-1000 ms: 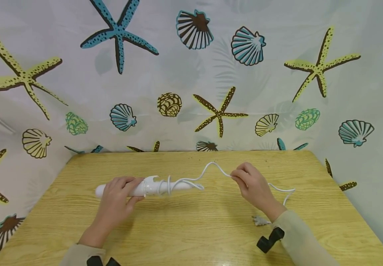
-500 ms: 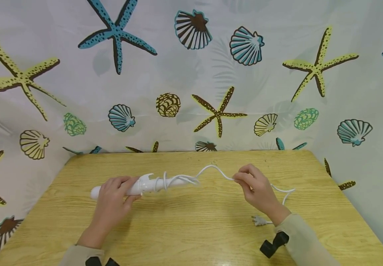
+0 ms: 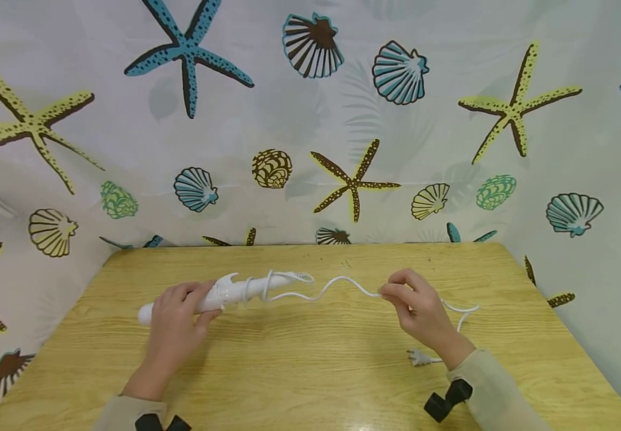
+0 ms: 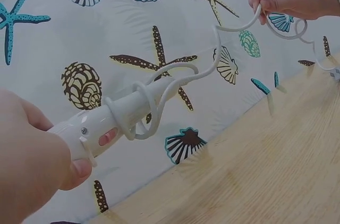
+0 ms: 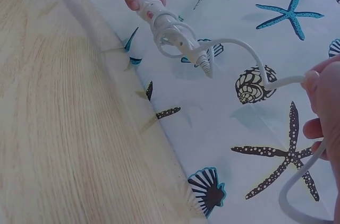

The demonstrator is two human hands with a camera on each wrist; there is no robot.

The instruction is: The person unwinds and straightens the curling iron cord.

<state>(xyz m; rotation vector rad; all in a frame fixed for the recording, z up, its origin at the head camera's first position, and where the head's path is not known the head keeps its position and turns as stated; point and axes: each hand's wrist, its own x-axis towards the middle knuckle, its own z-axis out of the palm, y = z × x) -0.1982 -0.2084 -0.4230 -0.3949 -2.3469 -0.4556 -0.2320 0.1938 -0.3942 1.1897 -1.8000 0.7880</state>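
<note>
My left hand [image 3: 175, 314] grips a white curling iron [image 3: 224, 293] near its rounded end, raised above the table at the left and tilted up toward its cord end. In the left wrist view a small red switch [image 4: 108, 136] shows on the handle. The white cord [image 3: 337, 280] is looped loosely around the handle, then runs in a wavy line to the right. There my right hand [image 3: 418, 308] pinches the cord between thumb and fingertips. Beyond that hand the cord bends down toward its two-pin plug [image 3: 420, 357], which lies on the table below the right wrist.
The wooden table [image 3: 310, 371] reaches back to a white cloth [image 3: 288, 120] printed with starfish and shells. That cloth also rises along the left and right sides. Each sleeve has a black mount [image 3: 447, 400] strapped near the wrist.
My left hand has moved left with the curling iron, whose cord end has tilted upward. The cord now hangs from the handle at a different loop. My right hand has shifted slightly right and down.
</note>
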